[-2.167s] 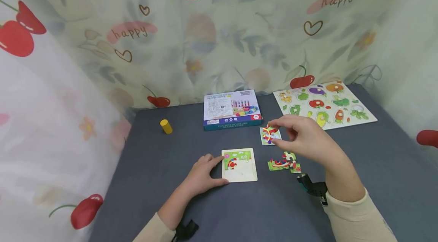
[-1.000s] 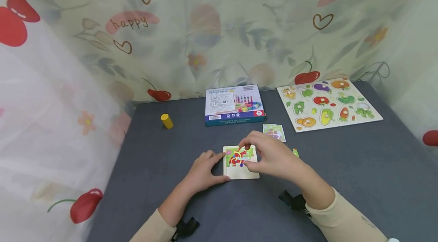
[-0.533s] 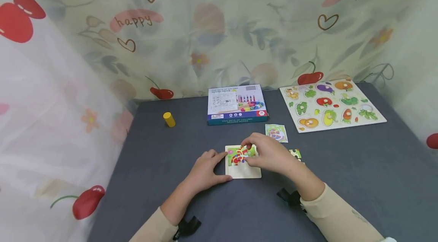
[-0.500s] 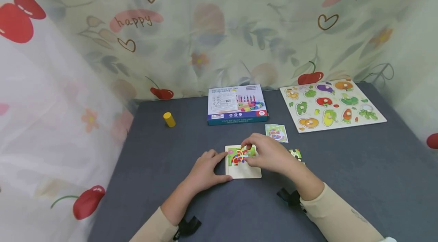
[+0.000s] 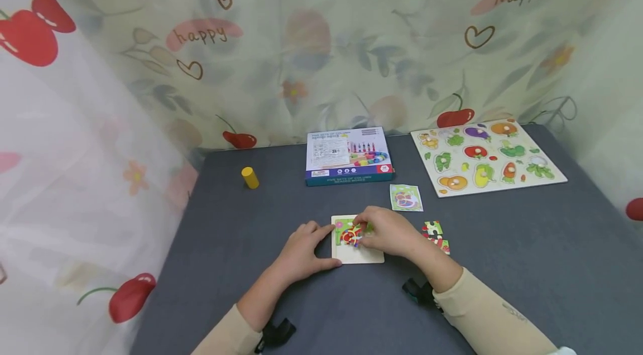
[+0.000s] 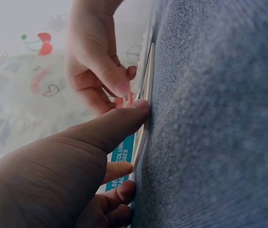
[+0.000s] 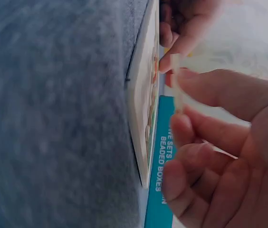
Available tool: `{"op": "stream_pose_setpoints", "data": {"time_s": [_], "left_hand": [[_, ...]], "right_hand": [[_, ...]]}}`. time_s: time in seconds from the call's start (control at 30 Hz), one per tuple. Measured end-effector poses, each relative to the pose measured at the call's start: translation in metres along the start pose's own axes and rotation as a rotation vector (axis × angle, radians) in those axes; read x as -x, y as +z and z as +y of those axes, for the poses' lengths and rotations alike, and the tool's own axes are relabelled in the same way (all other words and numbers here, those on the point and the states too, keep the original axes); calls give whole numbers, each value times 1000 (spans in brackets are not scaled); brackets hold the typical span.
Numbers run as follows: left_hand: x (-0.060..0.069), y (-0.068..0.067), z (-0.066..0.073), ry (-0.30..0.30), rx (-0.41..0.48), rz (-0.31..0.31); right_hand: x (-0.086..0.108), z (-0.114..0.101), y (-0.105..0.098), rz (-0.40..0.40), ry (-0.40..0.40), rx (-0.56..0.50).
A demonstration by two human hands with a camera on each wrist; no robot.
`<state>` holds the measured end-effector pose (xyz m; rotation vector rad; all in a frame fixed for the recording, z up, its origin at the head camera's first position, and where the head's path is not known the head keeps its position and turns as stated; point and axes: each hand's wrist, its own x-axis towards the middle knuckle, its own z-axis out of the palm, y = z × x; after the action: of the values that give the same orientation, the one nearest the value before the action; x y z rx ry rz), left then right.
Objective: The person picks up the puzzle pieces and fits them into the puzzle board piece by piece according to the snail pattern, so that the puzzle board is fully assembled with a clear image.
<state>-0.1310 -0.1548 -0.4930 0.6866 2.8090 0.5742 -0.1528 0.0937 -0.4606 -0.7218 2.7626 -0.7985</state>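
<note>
A small square wooden puzzle board lies on the table with part of its picture filled along the top and left. My left hand touches its left side with the extended index finger and thumb; in the left wrist view the thumb's tip rests on the board's edge. Above the board, my right hand pinches a puzzle piece between thumb and index finger. The right wrist view shows that piece edge-on, apart from the board. Several loose puzzle pieces lie to the right, partly hidden by my right wrist.
Behind the board lie a small picture card and a beaded boxes carton. A vegetable puzzle board is at the back right. A yellow cylinder stands at the left. Patterned curtains enclose the grey table.
My right hand has come left from near the picture card to above the board, carrying the piece, and has shifted slightly since. The loose pieces show more now. My left hand stays at the board.
</note>
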Motion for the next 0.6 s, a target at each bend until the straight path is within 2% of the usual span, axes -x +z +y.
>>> {"op": "stream_pose_setpoints", "data": {"time_s": [0.3,0.6], "left_hand": [[-1,0,1,-2,6,-4],[0,-1,1,-17,15,-13]], "right_hand": [[0,5,4,-2,15,5],[0,-1,10,1,71,70]]}}
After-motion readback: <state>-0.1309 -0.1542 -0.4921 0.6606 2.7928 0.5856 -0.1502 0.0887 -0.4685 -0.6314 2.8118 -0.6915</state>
